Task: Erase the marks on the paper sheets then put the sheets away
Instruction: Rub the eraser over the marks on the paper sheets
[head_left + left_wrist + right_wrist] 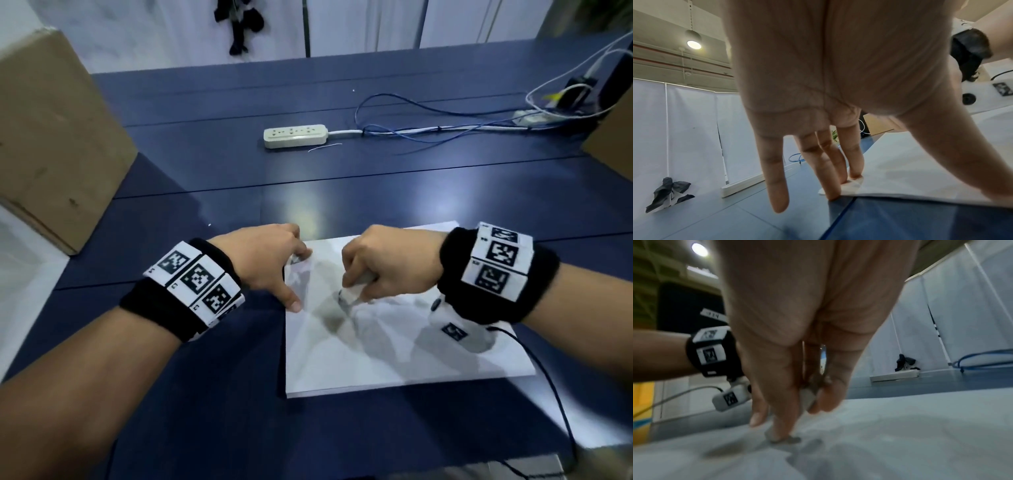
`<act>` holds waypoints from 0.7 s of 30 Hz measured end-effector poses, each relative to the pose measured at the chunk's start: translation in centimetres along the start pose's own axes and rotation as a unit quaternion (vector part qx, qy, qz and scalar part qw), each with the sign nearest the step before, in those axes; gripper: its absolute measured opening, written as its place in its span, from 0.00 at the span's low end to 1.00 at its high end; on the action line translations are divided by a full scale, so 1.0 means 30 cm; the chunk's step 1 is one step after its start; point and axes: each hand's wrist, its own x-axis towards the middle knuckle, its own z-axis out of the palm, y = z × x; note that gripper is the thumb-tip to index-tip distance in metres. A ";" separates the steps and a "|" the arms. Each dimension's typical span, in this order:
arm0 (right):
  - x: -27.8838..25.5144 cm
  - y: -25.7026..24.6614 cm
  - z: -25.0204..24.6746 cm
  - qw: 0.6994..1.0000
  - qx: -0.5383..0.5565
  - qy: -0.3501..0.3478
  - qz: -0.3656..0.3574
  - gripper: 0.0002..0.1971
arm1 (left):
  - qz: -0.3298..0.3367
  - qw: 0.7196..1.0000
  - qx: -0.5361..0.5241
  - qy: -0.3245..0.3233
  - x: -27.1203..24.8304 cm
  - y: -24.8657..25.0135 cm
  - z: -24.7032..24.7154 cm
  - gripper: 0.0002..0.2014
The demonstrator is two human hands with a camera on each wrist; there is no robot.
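Observation:
A stack of white paper sheets (pixel 394 353) lies on the dark blue table, near the front edge. My left hand (pixel 274 263) presses the stack's left edge and far left corner with straight fingers (pixel 855 164) and an outstretched thumb. The paper (pixel 910 170) spreads to the right of them in the left wrist view. My right hand (pixel 376 270) grips a white eraser (pixel 349 294) and holds its tip on the top sheet. In the right wrist view the eraser (pixel 807 396) sits between thumb and fingers above the sheet (pixel 900 434). A faint grey smudge shows under the eraser tip.
A white power strip (pixel 296 136) with blue and white cables (pixel 428 130) lies across the far middle of the table. A cardboard box (pixel 51 137) stands at the left, another box (pixel 613 137) at the right edge. White screens close off the back.

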 end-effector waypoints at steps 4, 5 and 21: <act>0.084 0.088 -0.033 0.993 -0.005 0.079 0.090 0.15 | -0.002 1.000 0.006 -0.007 0.001 0.001 -0.001 0.41; 0.098 0.108 -0.042 0.990 0.009 0.091 0.107 0.15 | -0.002 1.000 0.005 -0.007 0.000 0.001 -0.001 0.41; 0.100 0.118 -0.034 0.987 -0.001 0.106 0.122 0.11 | -0.025 0.999 0.013 -0.020 0.000 0.028 -0.019 0.41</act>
